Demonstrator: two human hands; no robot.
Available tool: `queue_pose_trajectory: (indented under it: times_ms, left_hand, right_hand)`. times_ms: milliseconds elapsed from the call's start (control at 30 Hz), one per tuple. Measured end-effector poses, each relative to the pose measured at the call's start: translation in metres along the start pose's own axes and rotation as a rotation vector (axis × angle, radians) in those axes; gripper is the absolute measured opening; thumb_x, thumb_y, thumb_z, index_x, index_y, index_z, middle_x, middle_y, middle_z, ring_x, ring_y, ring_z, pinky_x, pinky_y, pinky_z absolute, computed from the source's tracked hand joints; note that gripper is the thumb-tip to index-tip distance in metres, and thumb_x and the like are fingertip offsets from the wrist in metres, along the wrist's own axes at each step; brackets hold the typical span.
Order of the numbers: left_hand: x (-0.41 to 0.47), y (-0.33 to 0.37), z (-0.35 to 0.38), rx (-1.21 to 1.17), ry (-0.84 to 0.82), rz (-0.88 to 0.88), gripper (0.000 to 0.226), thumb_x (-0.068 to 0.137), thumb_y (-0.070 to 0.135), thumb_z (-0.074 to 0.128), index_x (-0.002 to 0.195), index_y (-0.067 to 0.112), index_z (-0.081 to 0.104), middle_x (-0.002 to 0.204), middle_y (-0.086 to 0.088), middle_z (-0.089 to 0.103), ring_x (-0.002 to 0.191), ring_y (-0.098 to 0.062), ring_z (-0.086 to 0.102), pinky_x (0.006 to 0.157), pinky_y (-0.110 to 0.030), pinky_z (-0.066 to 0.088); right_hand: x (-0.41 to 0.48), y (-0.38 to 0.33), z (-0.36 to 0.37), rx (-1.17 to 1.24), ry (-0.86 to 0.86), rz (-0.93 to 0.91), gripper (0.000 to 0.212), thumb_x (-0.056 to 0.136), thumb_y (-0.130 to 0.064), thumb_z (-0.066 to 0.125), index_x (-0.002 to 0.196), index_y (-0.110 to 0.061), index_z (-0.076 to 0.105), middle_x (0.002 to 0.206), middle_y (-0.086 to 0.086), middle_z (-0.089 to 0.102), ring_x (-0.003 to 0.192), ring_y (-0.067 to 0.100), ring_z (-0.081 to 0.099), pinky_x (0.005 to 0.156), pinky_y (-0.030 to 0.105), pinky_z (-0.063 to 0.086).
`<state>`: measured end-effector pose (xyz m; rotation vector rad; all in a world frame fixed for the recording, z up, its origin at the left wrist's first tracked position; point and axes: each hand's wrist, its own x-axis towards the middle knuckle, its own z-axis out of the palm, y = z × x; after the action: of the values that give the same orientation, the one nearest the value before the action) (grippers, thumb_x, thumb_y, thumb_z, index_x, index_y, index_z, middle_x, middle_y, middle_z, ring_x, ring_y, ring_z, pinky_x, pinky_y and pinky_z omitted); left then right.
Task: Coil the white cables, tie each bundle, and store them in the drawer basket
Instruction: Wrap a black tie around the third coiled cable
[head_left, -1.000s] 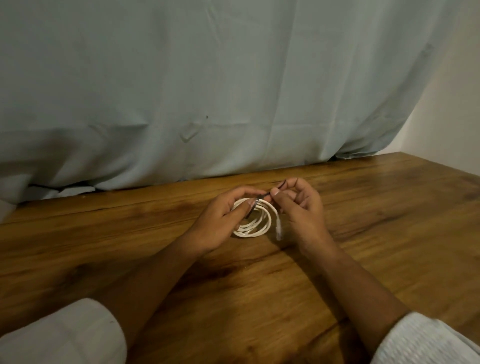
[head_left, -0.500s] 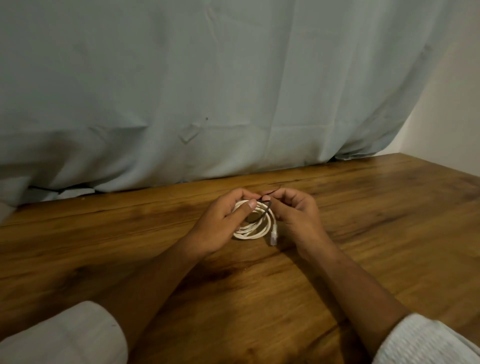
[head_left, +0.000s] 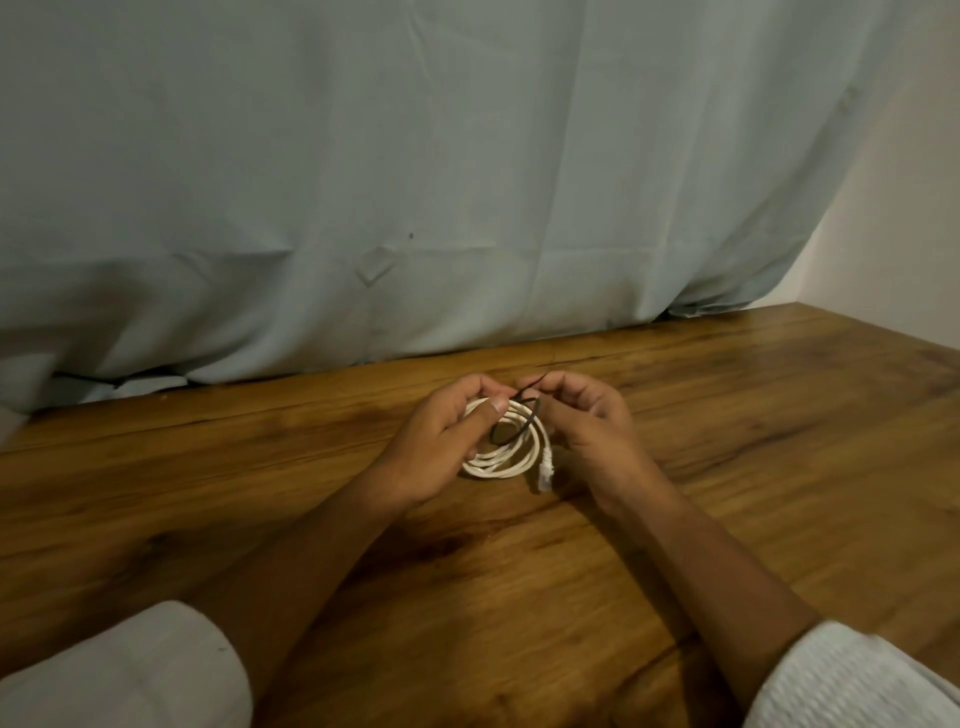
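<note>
A white cable (head_left: 511, 464) lies coiled in several loops on the wooden table (head_left: 727, 467), its clear plug (head_left: 545, 474) pointing toward me. My left hand (head_left: 441, 447) grips the coil's left side, thumb pressed on its top. A thin black tie (head_left: 522, 423) loops around the coil's upper right strands. My right hand (head_left: 587, 421) pinches the tie's ends just above the coil. No drawer or basket is in view.
A pale blue-grey curtain (head_left: 415, 182) hangs along the table's far edge. A white wall (head_left: 904, 234) stands at the right. Both forearms in white sleeves reach in from the bottom.
The black tie now shows as a loop around the coil's strands. My right hand's fingers have curled in closer over the coil; the coil itself has barely moved.
</note>
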<state>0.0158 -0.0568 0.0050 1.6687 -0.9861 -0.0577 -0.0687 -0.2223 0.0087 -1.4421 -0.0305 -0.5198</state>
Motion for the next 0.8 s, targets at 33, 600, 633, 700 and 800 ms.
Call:
queue_pose_trajectory:
  times_ms: [33, 600, 633, 700, 800]
  left_hand:
    - [0.000, 0.000, 0.000, 0.008, -0.005, -0.002, 0.015, 0.107, 0.023, 0.055, 0.113, 0.020, 0.068, 0.071, 0.024, 0.065, 0.061, 0.003, 0.052, 0.059, -0.024, 0.043]
    - [0.001, 0.000, 0.001, -0.022, -0.011, -0.036, 0.020, 0.103, 0.037, 0.057, 0.111, 0.025, 0.071, 0.078, 0.004, 0.066, 0.064, -0.010, 0.051, 0.059, -0.029, 0.043]
    - [0.002, 0.000, 0.002, -0.025, -0.015, -0.041, 0.022, 0.102, 0.038, 0.057, 0.111, 0.025, 0.072, 0.080, -0.001, 0.067, 0.063, -0.011, 0.051, 0.058, -0.029, 0.043]
    - [0.003, 0.001, 0.004, -0.032, -0.038, -0.040, 0.019, 0.105, 0.031, 0.057, 0.110, 0.022, 0.073, 0.074, 0.008, 0.065, 0.062, -0.011, 0.050, 0.057, -0.027, 0.042]
    - [0.002, 0.002, 0.010, -0.055, -0.077, -0.039, 0.020, 0.105, 0.029, 0.056, 0.109, 0.019, 0.073, 0.069, 0.016, 0.062, 0.059, -0.008, 0.048, 0.055, -0.025, 0.040]
  right_hand:
    - [0.000, 0.000, 0.000, 0.010, 0.000, -0.004, 0.009, 0.095, 0.000, 0.067, 0.102, -0.004, 0.072, 0.093, 0.013, 0.075, 0.080, 0.020, 0.070, 0.074, 0.031, 0.059]
    - [0.005, 0.003, -0.001, -0.050, 0.131, -0.067, 0.007, 0.097, -0.006, 0.068, 0.092, -0.009, 0.073, 0.084, 0.012, 0.075, 0.078, 0.023, 0.068, 0.073, 0.036, 0.058]
    - [0.009, 0.003, -0.004, -0.052, 0.227, -0.093, 0.011, 0.098, -0.007, 0.067, 0.089, -0.012, 0.071, 0.080, 0.008, 0.073, 0.074, 0.020, 0.067, 0.071, 0.034, 0.057]
    - [0.015, 0.001, -0.014, -0.003, 0.413, -0.125, 0.013, 0.101, -0.008, 0.063, 0.090, -0.014, 0.066, 0.080, 0.005, 0.069, 0.070, 0.012, 0.066, 0.069, 0.030, 0.055]
    - [0.014, -0.001, -0.022, 0.060, 0.439, -0.073, 0.010, 0.102, -0.009, 0.061, 0.094, -0.013, 0.064, 0.083, 0.004, 0.070, 0.070, 0.013, 0.067, 0.068, 0.030, 0.056]
